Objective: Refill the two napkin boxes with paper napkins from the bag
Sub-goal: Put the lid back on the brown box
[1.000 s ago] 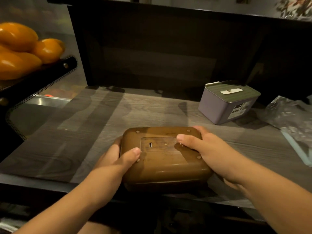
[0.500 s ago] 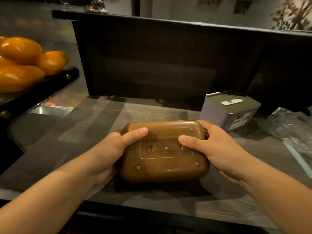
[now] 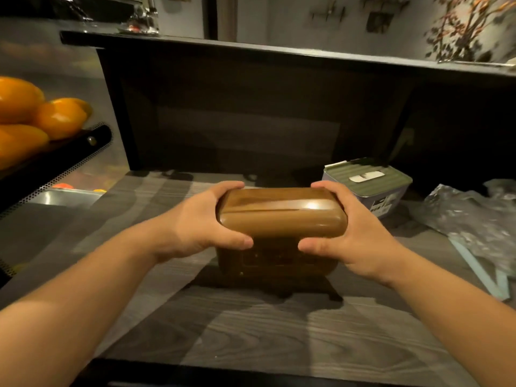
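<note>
A brown wooden napkin box (image 3: 282,216) is held above the grey wood-grain counter (image 3: 251,325), tipped so a long glossy side faces me and its underside points down toward me. My left hand (image 3: 201,222) grips its left end, thumb underneath. My right hand (image 3: 354,227) grips its right end the same way. A second napkin box (image 3: 368,185), pale lilac with a green slotted lid, stands on the counter behind and right. The crinkled clear plastic bag (image 3: 472,219) lies at the far right; its contents are not clear.
A dark rack with orange fruit (image 3: 36,118) juts in from the left above a metal tray (image 3: 61,195). A dark back panel (image 3: 251,113) and an overhead shelf close off the rear. The counter's front edge runs along the bottom.
Both hands lifted the brown box off the counter and rolled it away from me; its underside faced up before and now a long side faces me. Both thumbs moved underneath.
</note>
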`<move>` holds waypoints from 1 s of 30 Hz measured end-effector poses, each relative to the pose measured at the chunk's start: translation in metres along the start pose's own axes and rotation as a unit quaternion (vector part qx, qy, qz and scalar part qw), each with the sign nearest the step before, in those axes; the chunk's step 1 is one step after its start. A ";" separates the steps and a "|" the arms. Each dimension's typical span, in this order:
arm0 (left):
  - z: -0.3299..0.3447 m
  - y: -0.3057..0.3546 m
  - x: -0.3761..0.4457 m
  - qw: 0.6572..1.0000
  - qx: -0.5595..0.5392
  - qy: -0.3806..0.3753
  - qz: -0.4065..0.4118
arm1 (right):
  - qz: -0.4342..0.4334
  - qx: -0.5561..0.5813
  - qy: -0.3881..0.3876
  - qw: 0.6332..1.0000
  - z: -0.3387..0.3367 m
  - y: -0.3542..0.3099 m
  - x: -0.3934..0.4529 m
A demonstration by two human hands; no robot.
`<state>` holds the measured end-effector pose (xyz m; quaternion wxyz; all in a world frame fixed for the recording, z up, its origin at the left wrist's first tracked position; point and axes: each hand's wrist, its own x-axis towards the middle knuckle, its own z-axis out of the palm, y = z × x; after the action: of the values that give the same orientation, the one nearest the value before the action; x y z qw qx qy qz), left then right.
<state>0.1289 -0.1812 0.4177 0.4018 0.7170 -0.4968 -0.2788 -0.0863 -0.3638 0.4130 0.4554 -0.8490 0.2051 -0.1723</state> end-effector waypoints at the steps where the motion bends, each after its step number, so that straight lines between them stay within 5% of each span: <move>1: -0.002 0.002 0.004 0.998 0.055 -0.001 0.022 | -0.029 -0.034 0.006 0.999 -0.001 0.002 -0.001; 7: 0.013 -0.005 0.014 0.934 0.268 0.078 0.221 | -0.068 -0.115 -0.015 0.991 -0.017 0.016 0.002; 10: 0.020 -0.013 0.020 0.914 0.292 0.096 0.265 | -0.105 -0.235 -0.006 0.966 -0.020 0.012 0.005; 26: 0.029 -0.027 0.017 0.935 0.301 0.049 0.181 | -0.129 -0.350 0.044 0.927 0.009 0.017 0.002; 30: 0.041 -0.003 0.029 0.902 0.355 0.082 0.229 | -0.128 -0.358 0.051 0.924 0.005 0.013 -0.006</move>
<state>0.1076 -0.2198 0.3933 0.2124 0.6986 -0.6790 0.0758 -0.0917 -0.3638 0.3994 0.0844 -0.9644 0.1658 -0.1877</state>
